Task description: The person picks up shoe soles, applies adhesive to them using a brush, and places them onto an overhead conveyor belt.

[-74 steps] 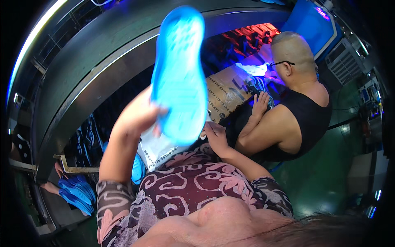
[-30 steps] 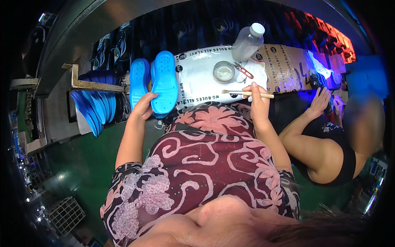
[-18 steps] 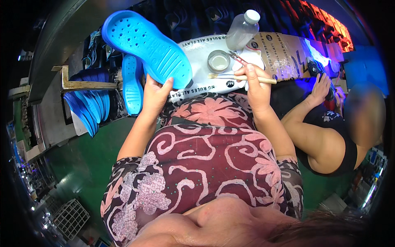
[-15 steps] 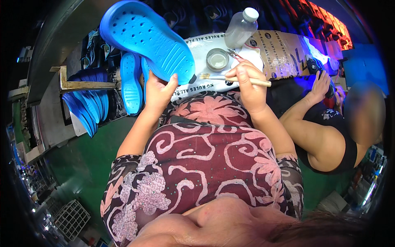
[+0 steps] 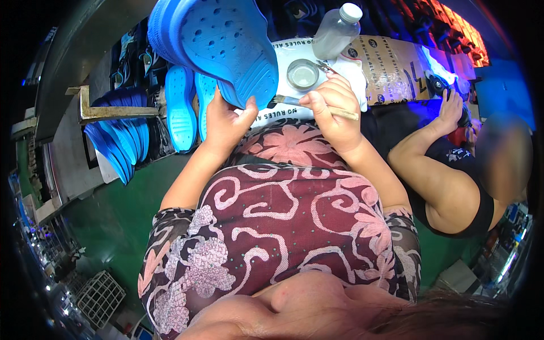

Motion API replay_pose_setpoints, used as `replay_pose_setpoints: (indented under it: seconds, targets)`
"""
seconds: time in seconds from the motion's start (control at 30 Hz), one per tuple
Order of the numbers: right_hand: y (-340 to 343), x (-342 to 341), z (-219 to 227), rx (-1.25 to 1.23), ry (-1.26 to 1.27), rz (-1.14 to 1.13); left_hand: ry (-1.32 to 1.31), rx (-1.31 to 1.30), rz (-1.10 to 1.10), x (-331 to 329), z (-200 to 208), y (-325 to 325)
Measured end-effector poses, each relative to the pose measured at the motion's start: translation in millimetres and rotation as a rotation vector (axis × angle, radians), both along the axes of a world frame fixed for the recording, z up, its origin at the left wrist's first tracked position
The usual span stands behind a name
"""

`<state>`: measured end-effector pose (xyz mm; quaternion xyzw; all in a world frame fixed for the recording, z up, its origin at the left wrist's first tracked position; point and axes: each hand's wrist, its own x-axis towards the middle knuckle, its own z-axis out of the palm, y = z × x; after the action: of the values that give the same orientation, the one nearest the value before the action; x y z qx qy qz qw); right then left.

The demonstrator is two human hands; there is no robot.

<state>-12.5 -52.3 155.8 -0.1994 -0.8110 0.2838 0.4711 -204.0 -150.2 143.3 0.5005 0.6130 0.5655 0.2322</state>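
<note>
My left hand (image 5: 228, 122) grips the near end of a blue foam shoe sole (image 5: 226, 54), perforated with small holes and ridged near that end. The sole is tilted up, its far end cut off by the picture's top edge. My right hand (image 5: 335, 107) is closed round a flat paintbrush (image 5: 290, 101) with a pale wooden handle. Its bristles are at the sole's near right edge; whether they touch it I cannot tell. Just beyond the brush stands a small open glass jar (image 5: 302, 76) of cloudy liquid. A second thin tool (image 5: 325, 67) leans by the jar.
A clear bottle with a white cap (image 5: 335, 35) stands behind the jar on a wrapped board (image 5: 391, 73). More blue soles (image 5: 181, 110) lie left of my hand, others (image 5: 116, 150) stacked beside a metal bracket (image 5: 86, 105). At right, another person's arm (image 5: 425, 139) reaches toward the bench.
The sole has tilted and shifted slightly right and toward me. My right hand has moved left, bringing the brush's bristles up to the sole's edge.
</note>
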Motion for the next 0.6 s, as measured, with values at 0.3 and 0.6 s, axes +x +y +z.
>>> replay_pose_setpoints:
  seconds: [0.3,0.6]
  targets:
    - [0,2,0,0.022,0.004,0.03,0.089,-0.041,-0.002,3,1,-1]
    - [-3,6,-1,0.032,-0.027,0.028,0.127,0.041,0.016,3,-8,1]
